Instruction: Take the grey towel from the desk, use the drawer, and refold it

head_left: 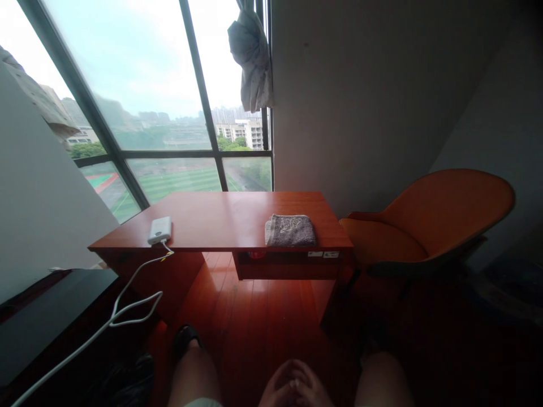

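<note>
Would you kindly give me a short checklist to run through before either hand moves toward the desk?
1. Hands free: left hand and right hand are clasped together, nothing visible in them: ok.
2. Grey towel lies folded flat near the desk's front edge: ok.
3. White power bank sits at the left front corner, its cable trailing off the edge to the floor, a likely snag: not ok.
4. Orange chair stands right of the desk, off the line to the towel: ok.
5. Shelf under the desk is too dark: cannot tell.

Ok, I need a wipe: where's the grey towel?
Head view: the grey towel lies folded on the red desk, right of centre near its front edge, left of the orange chair.
</note>
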### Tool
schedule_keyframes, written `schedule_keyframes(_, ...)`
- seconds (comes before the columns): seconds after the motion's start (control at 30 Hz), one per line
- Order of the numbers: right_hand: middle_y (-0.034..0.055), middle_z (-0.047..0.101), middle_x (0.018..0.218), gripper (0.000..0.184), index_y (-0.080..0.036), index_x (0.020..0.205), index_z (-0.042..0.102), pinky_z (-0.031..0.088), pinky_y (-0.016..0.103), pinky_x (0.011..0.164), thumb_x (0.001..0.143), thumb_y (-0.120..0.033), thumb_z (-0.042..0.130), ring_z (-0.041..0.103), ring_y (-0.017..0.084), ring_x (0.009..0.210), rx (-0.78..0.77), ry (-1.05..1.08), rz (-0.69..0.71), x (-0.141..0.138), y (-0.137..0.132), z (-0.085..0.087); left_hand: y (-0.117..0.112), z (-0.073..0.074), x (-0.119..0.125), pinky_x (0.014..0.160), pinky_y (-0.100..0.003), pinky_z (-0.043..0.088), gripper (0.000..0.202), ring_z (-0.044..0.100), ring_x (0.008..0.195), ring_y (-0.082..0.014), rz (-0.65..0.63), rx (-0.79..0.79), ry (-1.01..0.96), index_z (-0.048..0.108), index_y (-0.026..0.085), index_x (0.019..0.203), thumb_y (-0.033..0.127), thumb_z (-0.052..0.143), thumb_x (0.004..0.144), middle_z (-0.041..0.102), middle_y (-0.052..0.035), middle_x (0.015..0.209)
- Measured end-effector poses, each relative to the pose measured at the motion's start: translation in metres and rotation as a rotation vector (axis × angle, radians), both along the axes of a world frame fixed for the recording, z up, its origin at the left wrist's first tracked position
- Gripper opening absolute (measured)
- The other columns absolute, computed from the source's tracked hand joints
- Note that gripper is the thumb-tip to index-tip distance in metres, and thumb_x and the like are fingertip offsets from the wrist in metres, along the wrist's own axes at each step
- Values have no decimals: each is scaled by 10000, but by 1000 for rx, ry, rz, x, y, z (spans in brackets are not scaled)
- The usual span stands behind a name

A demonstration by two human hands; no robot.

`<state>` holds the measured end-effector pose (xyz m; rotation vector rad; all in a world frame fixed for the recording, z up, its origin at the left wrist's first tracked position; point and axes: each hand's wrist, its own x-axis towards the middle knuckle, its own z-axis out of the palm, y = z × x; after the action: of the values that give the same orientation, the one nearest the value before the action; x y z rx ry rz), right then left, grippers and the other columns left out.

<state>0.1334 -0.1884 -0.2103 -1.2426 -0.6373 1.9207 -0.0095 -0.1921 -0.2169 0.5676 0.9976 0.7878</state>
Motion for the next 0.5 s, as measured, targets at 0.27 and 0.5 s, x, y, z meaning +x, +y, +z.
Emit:
schedule_keyframes(0.27,214,553,1302,913,-192,1155,533,481,419,883,389,-620,787,505,362,1229,37,-12,18,-3,2,9,1,2,-5,953,-496,422,646,574,1126,-395,-1,2,-17,648,364,1115,567,784,516,684,-59,1087)
schedule_keyframes(0.5,161,620,1235,812,-217,1086,601,487,407,865,400,-616,775,526,349,1208,35,-6,-64,-3,-6,16,1,4,-1,955,-497,431,642,556,1149,-407,-9,30,-29,661,367,1079,573,801,487,686,-61,1081)
